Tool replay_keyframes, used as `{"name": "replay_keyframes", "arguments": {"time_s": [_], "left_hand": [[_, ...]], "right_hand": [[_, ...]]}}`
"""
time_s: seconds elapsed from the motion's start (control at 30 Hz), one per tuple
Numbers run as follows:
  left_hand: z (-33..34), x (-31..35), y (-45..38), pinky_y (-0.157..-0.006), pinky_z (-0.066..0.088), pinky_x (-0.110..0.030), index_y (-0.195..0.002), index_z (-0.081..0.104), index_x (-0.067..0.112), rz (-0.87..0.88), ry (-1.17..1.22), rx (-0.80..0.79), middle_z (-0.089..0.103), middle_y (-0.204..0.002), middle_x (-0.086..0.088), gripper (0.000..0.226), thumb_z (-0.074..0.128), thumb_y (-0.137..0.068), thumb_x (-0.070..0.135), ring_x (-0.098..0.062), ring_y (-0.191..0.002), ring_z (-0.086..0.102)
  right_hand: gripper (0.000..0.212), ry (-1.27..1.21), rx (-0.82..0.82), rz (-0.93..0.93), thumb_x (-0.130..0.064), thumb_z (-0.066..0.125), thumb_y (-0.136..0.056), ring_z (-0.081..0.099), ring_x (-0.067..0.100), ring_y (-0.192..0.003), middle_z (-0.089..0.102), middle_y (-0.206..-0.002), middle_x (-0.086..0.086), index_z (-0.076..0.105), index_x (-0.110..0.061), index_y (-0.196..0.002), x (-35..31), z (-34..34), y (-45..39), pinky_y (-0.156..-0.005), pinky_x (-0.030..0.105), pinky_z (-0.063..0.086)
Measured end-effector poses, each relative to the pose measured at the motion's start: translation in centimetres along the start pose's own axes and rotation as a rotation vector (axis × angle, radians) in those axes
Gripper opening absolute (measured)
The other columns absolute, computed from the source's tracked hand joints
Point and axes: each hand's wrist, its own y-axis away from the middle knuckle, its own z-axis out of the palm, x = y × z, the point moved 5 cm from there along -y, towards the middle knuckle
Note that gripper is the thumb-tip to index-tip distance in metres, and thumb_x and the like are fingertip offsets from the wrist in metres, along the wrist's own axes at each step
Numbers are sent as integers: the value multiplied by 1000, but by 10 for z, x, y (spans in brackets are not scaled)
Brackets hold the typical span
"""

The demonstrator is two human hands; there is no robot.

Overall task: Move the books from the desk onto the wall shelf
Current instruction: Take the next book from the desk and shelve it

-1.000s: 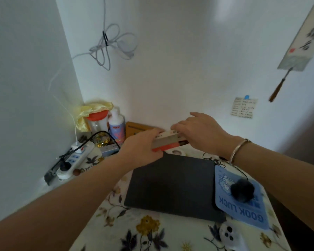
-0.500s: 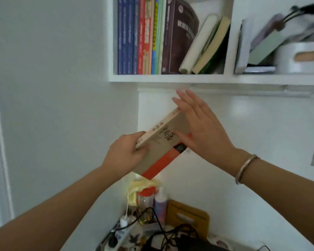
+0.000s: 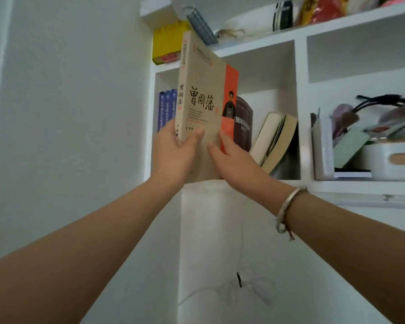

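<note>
- Holding the tan book (image 3: 204, 108) upright, spine toward the left, at the front of the wall shelf (image 3: 248, 183); its bottom edge looks level with the shelf lip, probably so it can slide straight in.
- Relative to the tan book: blue books (image 3: 166, 108) stand just behind its left side, a dark book (image 3: 243, 122) just behind its right, leaning books (image 3: 274, 141) further right. The gap it is aimed at is hidden by the cover, so I cannot tell how wide the slot is.
- Left hand (image 3: 173, 155) grips the lower spine corner, thumb across the front cover, fingers wrapped behind. My read: this hand carries the weight.
- Right hand (image 3: 229, 157) pinches the lower right edge on the orange strip, fingers (image 3: 212, 149) on the cover; likely steering the angle.
- Both forearms reach up, wrists bent back; bracelet (image 3: 288, 211) on the right wrist.
- Book not yet shelved.
</note>
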Motion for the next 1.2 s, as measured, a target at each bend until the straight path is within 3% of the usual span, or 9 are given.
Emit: {"name": "replay_keyframes", "arguments": {"time_s": [0.1, 0.2, 0.33, 0.43, 0.6, 0.7, 0.8, 1.03, 1.2], "left_hand": [[29, -6, -24, -70, 43, -8, -122, 56, 16, 17, 46, -17, 62, -115, 8, 33, 61, -90, 19, -9, -103, 59], [59, -17, -36, -73, 38, -6, -131, 46, 20, 4, 44, -46, 55, -116, 9, 38, 54, -94, 23, -5, -103, 49], [92, -52, -34, -108, 38, -44, -144, 19, 39, 25, 94, -99, 36, -147, 2, 50, 32, -97, 48, -16, -134, 38], [105, -77, -37, -115, 20, -55, -137, -2, 63, 114, -87, -135, 15, -156, 10, 49, 25, -96, 57, -21, -144, 18], [127, -111, -55, -113, -19, -46, -131, -32, 54, 223, -506, -248, -28, -153, 18, 67, 27, -100, 47, -7, -138, -30], [129, -116, -60, -107, -22, -46, -139, -31, 41, 257, -670, -295, -36, -151, 12, 78, 35, -98, 47, -15, -138, -35], [124, -111, -60, -107, -22, -49, -142, -28, 35, 316, -803, -300, -35, -152, 6, 69, 23, -98, 51, -20, -139, -33], [118, -110, -65, -111, -19, -51, -140, -30, 38, 243, -733, -496, -40, -149, 9, 67, 17, -95, 57, -18, -138, -36], [108, -104, -63, -114, -12, -50, -147, -14, 38, 199, -616, -537, -25, -156, 11, 61, 21, -98, 50, -15, -143, -24]], "right_hand": [[60, -109, 20, 132, -53, 27, -90, 50, 25, -124, 41, -148, 3, 24, -35, -148, 13, -5, -34, -102, 39, 43], [58, -410, 90, 298, -55, 25, -88, 53, 25, -122, 56, -136, 3, 46, -31, -136, 37, -3, -65, -107, 48, 39], [52, -745, 203, 444, -53, 27, -94, 60, 23, -113, 65, -123, 3, 59, -27, -125, 65, 3, -85, -105, 44, 44], [45, -838, 294, 462, -45, 31, -98, 60, 25, -113, 65, -122, 3, 58, -24, -126, 75, 10, -93, -103, 45, 45], [45, -958, 519, 557, -37, 37, -98, 61, 26, -114, 64, -124, 9, 56, -9, -127, 88, 10, -114, -103, 39, 47], [47, -900, 526, 499, -34, 30, -100, 57, 29, -120, 58, -132, 12, 49, -6, -133, 89, 10, -118, -105, 42, 44], [47, -876, 520, 478, -36, 29, -100, 61, 28, -114, 64, -125, 10, 57, -10, -127, 86, 6, -113, -103, 41, 46], [39, -853, 469, 468, -35, 40, -97, 61, 24, -113, 64, -123, 5, 50, -22, -133, 73, 7, -95, -100, 41, 49], [38, -382, 303, 439, -26, 34, -100, 57, 29, -109, 59, -125, 15, 49, -11, -132, 39, -12, -65, -100, 41, 47]]}}
